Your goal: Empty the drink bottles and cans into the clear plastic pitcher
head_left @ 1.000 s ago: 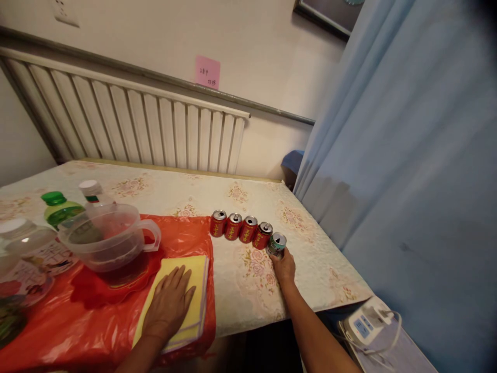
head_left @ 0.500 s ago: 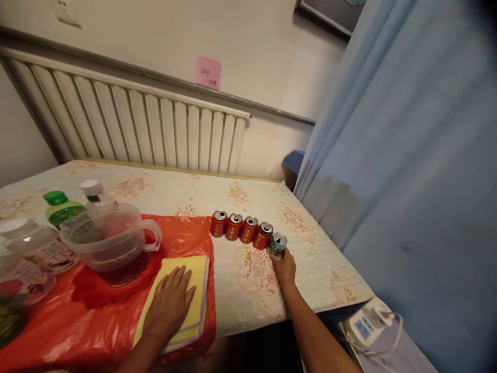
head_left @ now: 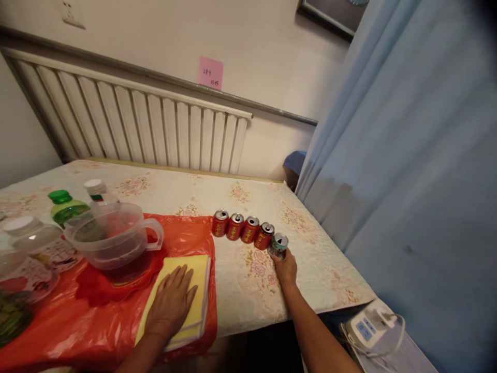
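Left fingers (head_left: 175, 278) flat, right fingers (head_left: 289, 257) curled

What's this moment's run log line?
Left hand: flat on folded yellow cloth | Right hand: holding green drink can | Four red drink cans: in row alongside

The right hand (head_left: 286, 269) hides the lower part of the green drink can (head_left: 279, 242); the left hand (head_left: 171, 303) covers some of the yellow cloth (head_left: 198, 277). The plastic jug (head_left: 112, 235) partly screens the green-capped bottle (head_left: 64, 206). The top edge crops the wall socket (head_left: 72, 14) and framed picture (head_left: 334, 13); handwriting on the pink note (head_left: 210, 72) is too blurred to read surely
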Motion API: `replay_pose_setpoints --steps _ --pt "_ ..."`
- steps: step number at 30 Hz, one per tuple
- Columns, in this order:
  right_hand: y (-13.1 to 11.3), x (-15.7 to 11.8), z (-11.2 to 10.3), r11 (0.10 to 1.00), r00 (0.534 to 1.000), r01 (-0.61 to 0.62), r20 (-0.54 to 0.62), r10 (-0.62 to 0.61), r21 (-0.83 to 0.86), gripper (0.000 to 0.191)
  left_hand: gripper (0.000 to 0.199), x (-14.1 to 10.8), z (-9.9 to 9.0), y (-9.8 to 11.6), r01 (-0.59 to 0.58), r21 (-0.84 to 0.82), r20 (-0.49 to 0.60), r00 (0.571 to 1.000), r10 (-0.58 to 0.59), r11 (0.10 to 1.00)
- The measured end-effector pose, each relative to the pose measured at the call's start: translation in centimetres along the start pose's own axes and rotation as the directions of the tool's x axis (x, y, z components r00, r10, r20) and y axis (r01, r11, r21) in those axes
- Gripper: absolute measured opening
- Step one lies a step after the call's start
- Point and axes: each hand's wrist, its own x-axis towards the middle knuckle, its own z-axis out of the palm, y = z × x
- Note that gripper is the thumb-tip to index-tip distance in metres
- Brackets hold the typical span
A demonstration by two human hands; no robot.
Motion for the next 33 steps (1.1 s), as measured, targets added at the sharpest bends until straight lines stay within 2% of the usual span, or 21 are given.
replay_pose_setpoints --steps 20,33 --pt "0.18 0.05 0.11 1.0 1.0 0.013 -0.007 -0.013 -0.007 0.051 0.046 -0.04 -0.06 0.06 0.015 -0.04 -0.016 1.0 -0.016 0.999" --pt "0.89 0.21 0.72 0.999 1.0 0.018 -0.006 -0.018 -0.027 0.049 0.045 -0.14 0.19 -0.01 -0.007 0.004 -0.029 1.0 0.007 1.0"
